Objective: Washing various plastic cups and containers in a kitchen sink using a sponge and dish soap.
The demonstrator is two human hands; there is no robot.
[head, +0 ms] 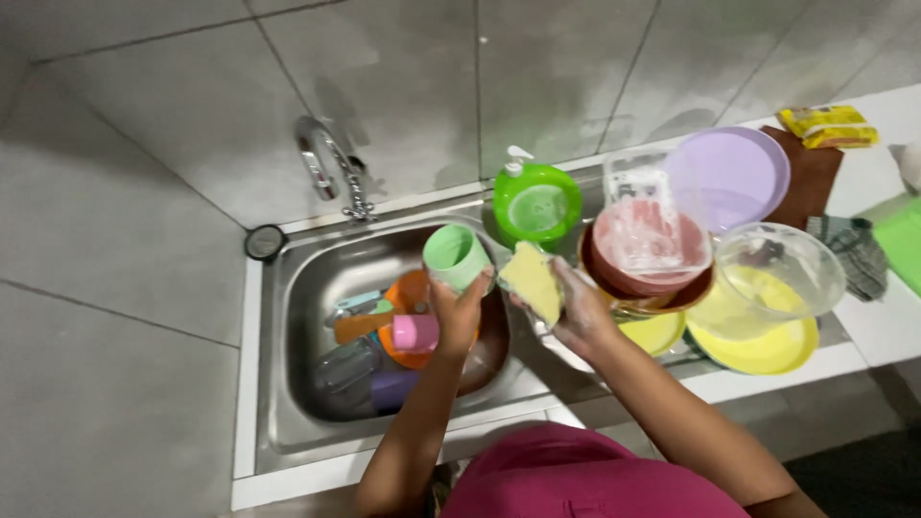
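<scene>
two hands work over the sink (288,317): the left hand (459,312) is closed around a pale green cup (455,255) above the basin's right edge, and the right hand (576,312) grips a soapy yellow sponge (531,278) just beside it. an orange bowl (408,336) lies in the basin below.

White counter (887,331), steel sink (288,384) of dishes, stacked plates (767,350), possibly a cloth (854,251)

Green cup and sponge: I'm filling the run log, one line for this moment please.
left hand: holds green cup | right hand: holds yellow sponge | over sink
</scene>
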